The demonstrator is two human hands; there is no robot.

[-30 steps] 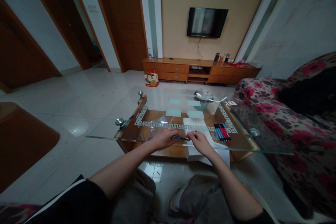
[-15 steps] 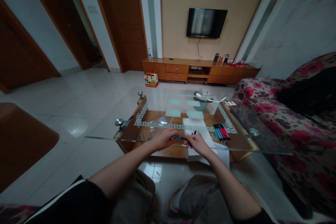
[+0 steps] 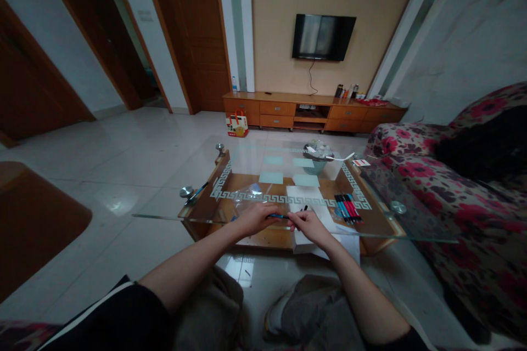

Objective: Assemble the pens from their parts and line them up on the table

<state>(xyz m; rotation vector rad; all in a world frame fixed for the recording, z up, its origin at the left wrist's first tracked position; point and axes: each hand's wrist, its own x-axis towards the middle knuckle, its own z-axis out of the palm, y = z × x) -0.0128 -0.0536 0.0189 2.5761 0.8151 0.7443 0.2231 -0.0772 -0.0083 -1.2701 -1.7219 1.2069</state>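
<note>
A blue pen [image 3: 279, 216] is gripped between two hands over the near edge of a glass coffee table [image 3: 382, 230].

The left hand [image 3: 255, 218] is closed around the pen's left end, while the right hand [image 3: 307, 224] is pinched narrowly at its right end, a dark cap [image 3: 303, 209] being held just above the fingers. A white paper stack [image 3: 309, 197] is seen under the right hand, and a row of red, blue and black pens [image 3: 348, 208] lies toward the right edge.
</note>
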